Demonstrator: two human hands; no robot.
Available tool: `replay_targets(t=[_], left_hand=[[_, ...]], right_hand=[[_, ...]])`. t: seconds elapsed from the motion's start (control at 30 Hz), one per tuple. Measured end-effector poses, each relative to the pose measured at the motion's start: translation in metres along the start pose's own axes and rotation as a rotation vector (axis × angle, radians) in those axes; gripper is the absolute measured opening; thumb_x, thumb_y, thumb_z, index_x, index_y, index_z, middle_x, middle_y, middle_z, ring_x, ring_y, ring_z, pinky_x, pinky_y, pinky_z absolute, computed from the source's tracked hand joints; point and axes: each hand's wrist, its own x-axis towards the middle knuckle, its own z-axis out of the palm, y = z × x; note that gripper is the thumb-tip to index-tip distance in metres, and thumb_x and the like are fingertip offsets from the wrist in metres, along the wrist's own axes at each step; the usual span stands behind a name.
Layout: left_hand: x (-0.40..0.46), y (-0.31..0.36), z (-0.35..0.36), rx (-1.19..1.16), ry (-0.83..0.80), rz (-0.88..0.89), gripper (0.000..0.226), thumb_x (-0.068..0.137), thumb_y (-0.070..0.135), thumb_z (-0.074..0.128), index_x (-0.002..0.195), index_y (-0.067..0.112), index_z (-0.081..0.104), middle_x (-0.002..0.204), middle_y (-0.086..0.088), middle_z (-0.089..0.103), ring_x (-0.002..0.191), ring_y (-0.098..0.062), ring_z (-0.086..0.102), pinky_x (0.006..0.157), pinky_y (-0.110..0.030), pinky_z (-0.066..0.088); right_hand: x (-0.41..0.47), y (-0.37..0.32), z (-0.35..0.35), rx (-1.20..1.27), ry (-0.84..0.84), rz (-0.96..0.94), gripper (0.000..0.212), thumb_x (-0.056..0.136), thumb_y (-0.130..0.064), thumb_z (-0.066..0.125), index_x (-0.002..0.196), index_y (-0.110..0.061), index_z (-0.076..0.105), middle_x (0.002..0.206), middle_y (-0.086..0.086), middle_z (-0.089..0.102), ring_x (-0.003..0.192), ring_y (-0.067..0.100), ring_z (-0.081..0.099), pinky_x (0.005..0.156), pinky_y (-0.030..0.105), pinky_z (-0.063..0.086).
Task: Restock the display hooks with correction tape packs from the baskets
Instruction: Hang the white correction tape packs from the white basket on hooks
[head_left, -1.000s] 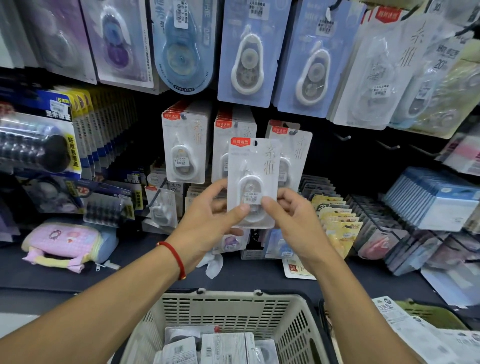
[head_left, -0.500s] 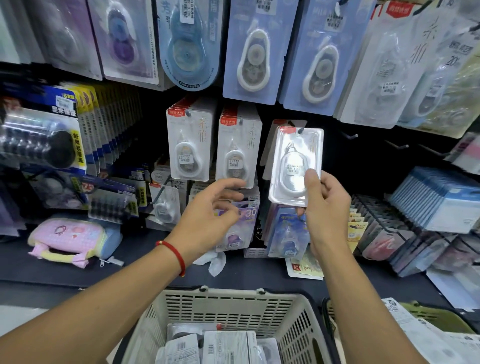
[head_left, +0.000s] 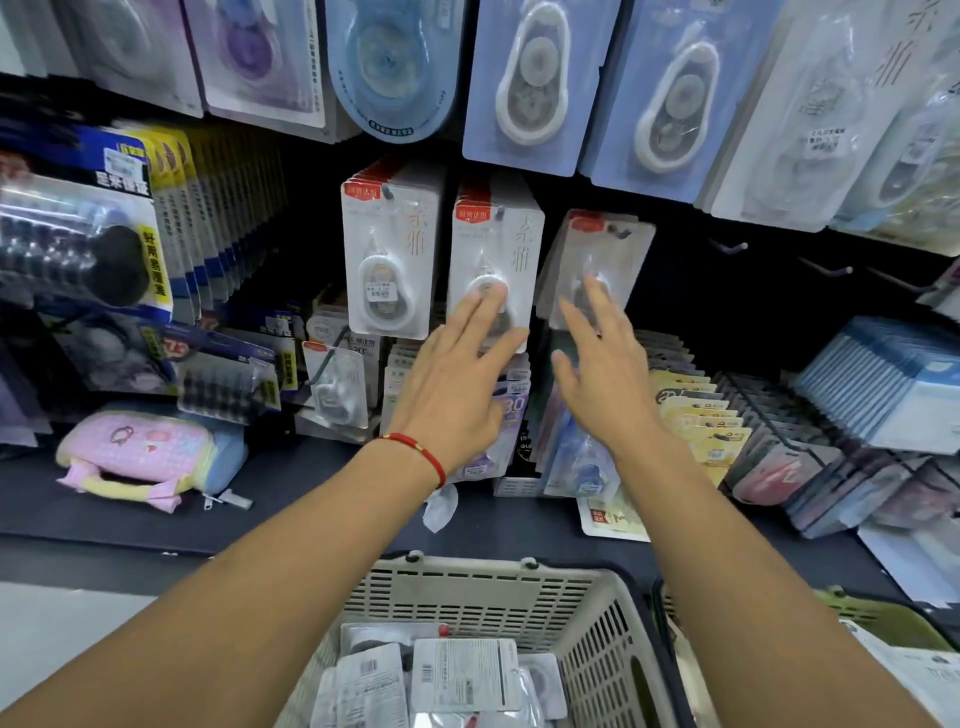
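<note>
in the middle of the frame both hands are spread flat against hanging correction tape packs. the left hand lies with straight fingers on the middle pack, probably squaring its stack on the hook. the right hand, fingers wide and holding nothing, touches the right pack, which hangs tilted on its hook, likely not seated yet. more packs wait in the white basket at bottom centre. empty hooks show at right. blue carded packs overhang from above, crowding the hook ends; a pink pouch lies on the shelf at left.
</note>
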Motion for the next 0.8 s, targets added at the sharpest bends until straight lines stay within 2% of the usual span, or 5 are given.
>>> replay_targets(t=[0.3,0.47,0.63,0.7,0.8], left_hand=[[-0.008,-0.016,-0.005,0.071,-0.041,0.022,0.075,0.087,0.005,0.061,0.158,0.021,0.04,0.176,0.0,-0.006,0.162,-0.02,-0.006,0.126,-0.046,0.025],[-0.03,-0.028,-0.008,0.096,-0.204,0.003,0.075,0.088,0.023,0.041,0.162,0.023,0.033,0.176,-0.002,-0.001,0.162,-0.023,0.002,0.126,-0.049,0.026],[-0.081,-0.053,0.009,0.263,-0.448,0.072,0.083,0.088,0.012,0.06,0.162,0.029,0.029,0.173,-0.005,0.015,0.158,-0.026,0.015,0.122,-0.047,0.03],[-0.111,-0.059,0.021,0.237,-0.538,0.045,0.079,0.088,0.011,0.062,0.16,0.028,0.035,0.169,-0.004,0.026,0.156,-0.027,0.021,0.118,-0.047,0.033],[-0.161,-0.061,0.051,0.2,-0.676,-0.079,0.068,0.09,0.014,0.061,0.154,0.027,0.044,0.158,0.0,0.043,0.15,-0.026,0.029,0.115,-0.045,0.035]], right_hand=[[0.059,0.021,0.018,-0.083,-0.149,-0.029,0.07,0.098,-0.017,0.057,0.163,-0.016,0.03,0.175,0.011,0.008,0.16,0.032,0.014,0.116,0.057,0.04],[0.04,0.016,0.019,0.066,-0.08,-0.019,0.061,0.095,-0.007,0.055,0.155,-0.012,0.045,0.171,0.014,0.023,0.144,0.04,0.041,0.107,0.05,0.047],[-0.046,-0.005,0.036,0.474,0.148,0.129,0.026,0.087,-0.007,0.057,0.107,-0.012,0.073,0.096,0.002,0.07,0.078,0.018,0.063,0.079,0.04,0.054],[-0.081,-0.01,0.05,0.514,0.024,0.18,0.016,0.087,-0.014,0.059,0.095,-0.016,0.073,0.07,-0.009,0.065,0.064,0.013,0.058,0.07,0.036,0.052],[-0.13,-0.013,0.086,0.474,-0.496,0.163,0.016,0.092,-0.02,0.059,0.099,-0.02,0.073,0.085,-0.002,0.073,0.08,0.025,0.068,0.083,0.041,0.058]])
